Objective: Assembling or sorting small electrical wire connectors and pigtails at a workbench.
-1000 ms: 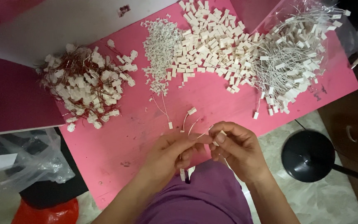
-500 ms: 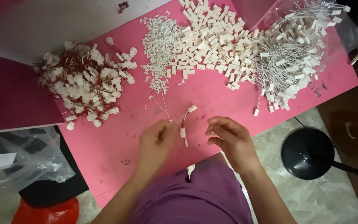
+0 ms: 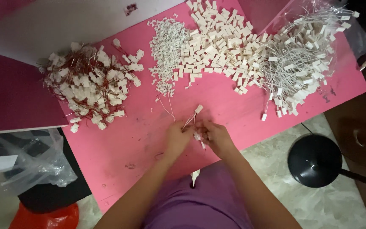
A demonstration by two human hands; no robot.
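My left hand [image 3: 177, 138] and my right hand [image 3: 217, 136] meet close together over the near middle of the pink table [image 3: 132, 140]. Between their fingertips they pinch a small white connector with thin wires [image 3: 195, 115] that sticks up toward the piles. Just beyond lies a pair of loose thin wires [image 3: 167, 107]. How each finger grips is hidden by the hands themselves.
Far left lies a heap of white connectors on red wires [image 3: 90, 82]. A pile of tiny white pieces [image 3: 167, 46], a pile of white plastic housings [image 3: 221, 44] and a tangle of white-wired connectors [image 3: 303, 63] line the far edge. A black round base [image 3: 316, 159] stands on the floor at right, and a plastic bag [image 3: 34, 163] lies at left.
Both hands moved up onto the table and closed together; half a second ago they were apart with a small connector between them, now they hold it jointly.
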